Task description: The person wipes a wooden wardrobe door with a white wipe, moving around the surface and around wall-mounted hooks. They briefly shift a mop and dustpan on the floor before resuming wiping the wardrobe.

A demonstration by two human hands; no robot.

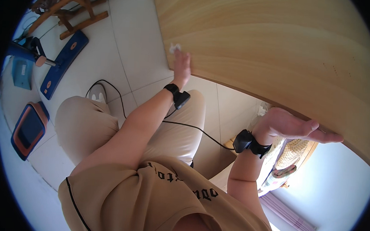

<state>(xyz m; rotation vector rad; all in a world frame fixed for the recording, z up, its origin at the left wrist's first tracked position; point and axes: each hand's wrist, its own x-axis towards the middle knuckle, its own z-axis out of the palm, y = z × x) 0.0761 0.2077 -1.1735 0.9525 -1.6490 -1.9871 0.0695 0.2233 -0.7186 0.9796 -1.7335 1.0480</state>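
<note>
A large panel with light wood grain (254,40) fills the upper right of the view. Over its lower left corner is my left hand (182,66), blurred, with a small white wad (175,48) at its fingertips; whether it is tissue or cloth is unclear. My right hand (292,124) rests along the panel's lower edge, fingers extended to the right. The thumb lies near the edge, and how firmly the hand grips it is not visible. Each wrist wears a black strapped device (181,99).
A black cable (190,125) runs between the wrist devices across my legs. On the tiled floor (123,43) at left are a blue curved equipment foot (65,63), a blue dustpan (22,72), a blue-and-orange object (30,129) and a wooden stand (83,25). Bedding (291,154) shows below the panel.
</note>
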